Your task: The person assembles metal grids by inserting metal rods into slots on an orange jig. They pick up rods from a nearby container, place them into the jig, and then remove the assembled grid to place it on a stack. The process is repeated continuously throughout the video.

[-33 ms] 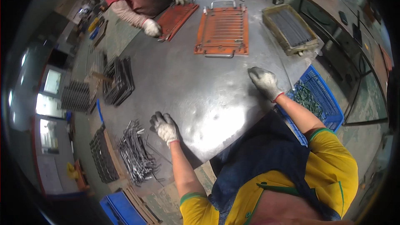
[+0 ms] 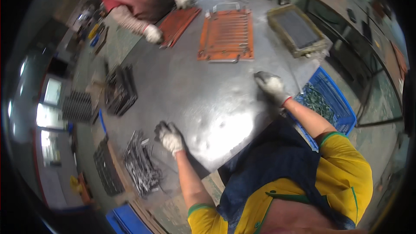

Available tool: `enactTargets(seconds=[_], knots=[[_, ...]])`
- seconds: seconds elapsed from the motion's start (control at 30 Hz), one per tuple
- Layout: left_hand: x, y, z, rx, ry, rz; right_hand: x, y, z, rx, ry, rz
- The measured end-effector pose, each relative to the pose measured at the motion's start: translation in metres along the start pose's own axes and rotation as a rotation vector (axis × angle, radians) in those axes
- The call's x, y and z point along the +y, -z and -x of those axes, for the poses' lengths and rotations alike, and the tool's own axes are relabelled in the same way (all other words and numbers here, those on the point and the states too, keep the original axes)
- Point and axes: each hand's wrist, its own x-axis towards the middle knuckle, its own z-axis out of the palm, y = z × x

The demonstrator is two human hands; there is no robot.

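My left hand [image 2: 170, 136], in a white glove with dark fingertips, rests at the near left edge of the grey metal table [image 2: 203, 91]. Its fingers are loosely apart and hold nothing. Just to its left lies a heap of thin metal rods [image 2: 141, 169]. My right hand [image 2: 271, 86], also gloved, lies palm down on the table near its right edge with nothing in it. Beside that hand stands a blue crate [image 2: 336, 97] of small metal parts. An orange slatted rack [image 2: 227, 34] lies flat on the far part of the table.
Across the table another person in a reddish top has gloved hands [image 2: 152, 34] on an orange-red plate [image 2: 180, 24]. A tan tray of grey rods [image 2: 297, 30] sits far right. Black crates [image 2: 119, 91] stand left, another blue crate [image 2: 125, 219] near bottom.
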Motion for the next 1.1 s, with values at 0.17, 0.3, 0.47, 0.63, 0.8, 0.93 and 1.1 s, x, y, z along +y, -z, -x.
enactTargets(seconds=[0.17, 0.3, 0.47, 0.63, 0.8, 0.93, 1.1], knots=[[-0.009, -0.002, 0.006, -0.031, 0.052, -0.063, -0.008, 0.0, -0.002, 0.006, -0.062, -0.11], [-0.013, -0.016, -0.001, -0.048, 0.029, -0.108, -0.002, -0.001, 0.0, -0.013, -0.111, -0.066], [-0.047, -0.038, -0.002, -0.092, 0.008, -0.152, -0.005, 0.001, 0.001, -0.047, -0.121, -0.162], [-0.032, -0.024, -0.006, -0.11, 0.064, -0.126, -0.009, 0.006, -0.002, -0.024, -0.115, -0.164], [-0.026, -0.025, -0.002, -0.038, -0.054, -0.045, 0.024, -0.031, 0.006, 0.15, 0.038, -0.107], [-0.023, -0.023, 0.001, 0.08, -0.082, -0.085, 0.011, -0.016, 0.006, 0.112, -0.026, -0.097], [-0.024, -0.037, -0.005, 0.132, 0.054, 0.057, -0.002, -0.002, -0.003, -0.064, 0.042, -0.008]])
